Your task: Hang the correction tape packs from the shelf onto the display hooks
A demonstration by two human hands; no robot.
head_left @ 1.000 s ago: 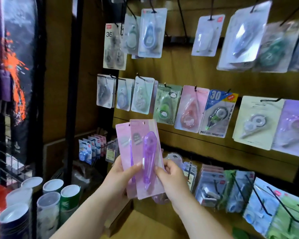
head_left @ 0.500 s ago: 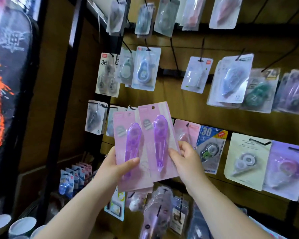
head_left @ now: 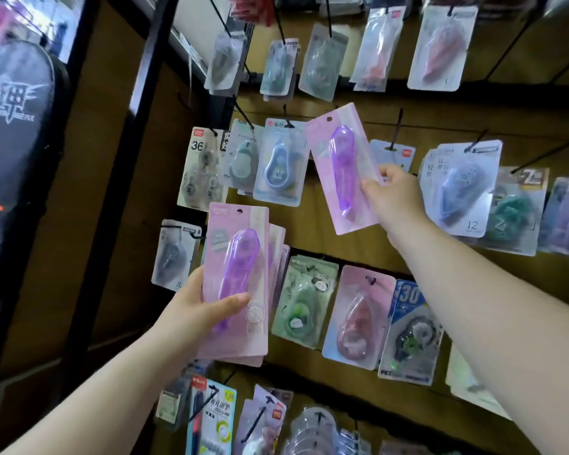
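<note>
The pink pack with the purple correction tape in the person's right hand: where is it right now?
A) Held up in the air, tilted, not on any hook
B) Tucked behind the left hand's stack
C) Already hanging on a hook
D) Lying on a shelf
A: the right hand pinches the pink pack by its edge, tilted, with its hang hole free of any hook.

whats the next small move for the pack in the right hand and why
Probably raise the single purple pack so its punched hole meets a free display hook. The right hand holds it tilted, off any hook, while the left hand keeps the remaining stack.
</note>
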